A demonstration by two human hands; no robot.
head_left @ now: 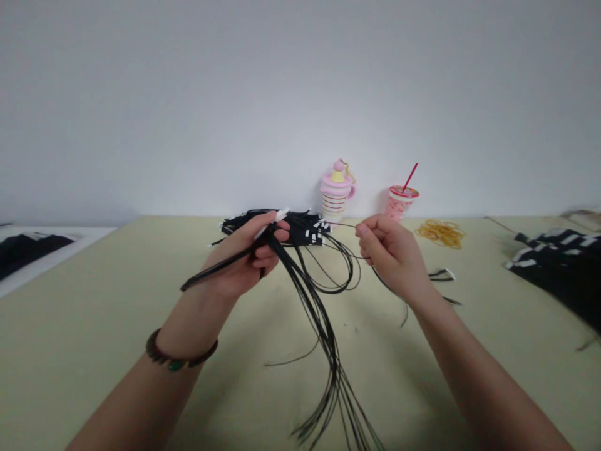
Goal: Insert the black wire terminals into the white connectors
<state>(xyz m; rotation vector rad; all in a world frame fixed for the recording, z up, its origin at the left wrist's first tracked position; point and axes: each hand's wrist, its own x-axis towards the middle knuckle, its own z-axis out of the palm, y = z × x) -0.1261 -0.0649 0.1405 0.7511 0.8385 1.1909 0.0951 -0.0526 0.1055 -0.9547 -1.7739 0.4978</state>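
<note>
My left hand (248, 257) is closed round a bundle of thin black cables (323, 326) with a white connector showing at the fingertips. Loose cable ends hang from it toward the table's near edge, and a thicker black sleeved piece juts out to the left. To the right, my right hand (387, 250) pinches a thin black wire (345, 225) stretched between the two hands. Other wire loops run below it, and some ends pass behind the right wrist. Behind the left hand lies a pile of black cables with white connectors (313, 237), partly hidden.
Against the wall stand a pink striped cup (334, 199) and a pink cup with a red straw (399, 203). Yellow rubber bands (441, 233) lie at the back right. Black pieces with white ends (563, 263) cover the right edge. More black material (28, 250) sits at far left.
</note>
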